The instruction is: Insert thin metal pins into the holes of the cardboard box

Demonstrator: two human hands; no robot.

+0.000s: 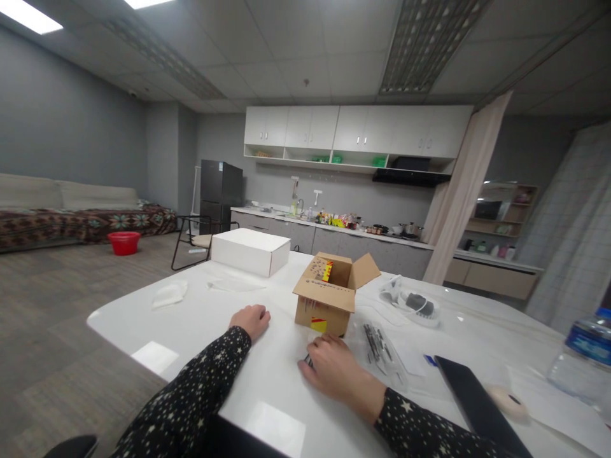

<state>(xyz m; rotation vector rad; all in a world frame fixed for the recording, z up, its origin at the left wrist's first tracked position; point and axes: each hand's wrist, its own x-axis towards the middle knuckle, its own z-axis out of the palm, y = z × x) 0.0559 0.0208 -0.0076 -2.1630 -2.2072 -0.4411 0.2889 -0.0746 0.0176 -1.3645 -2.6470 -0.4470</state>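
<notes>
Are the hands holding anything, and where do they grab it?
The left hand rests on the white table, holding nothing. The right hand covers a small dark thing by the cardboard box; its grip cannot be told.

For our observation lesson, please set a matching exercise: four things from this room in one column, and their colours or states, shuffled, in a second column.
Things:
1. cardboard box
2. basin
3. white box
4. left hand

Descriptions:
A. red, on the floor
B. closed, at the table's far side
C. flaps open, brown
D. resting on the white table, fingers curled

Pairs: 1-C, 2-A, 3-B, 4-D
</notes>
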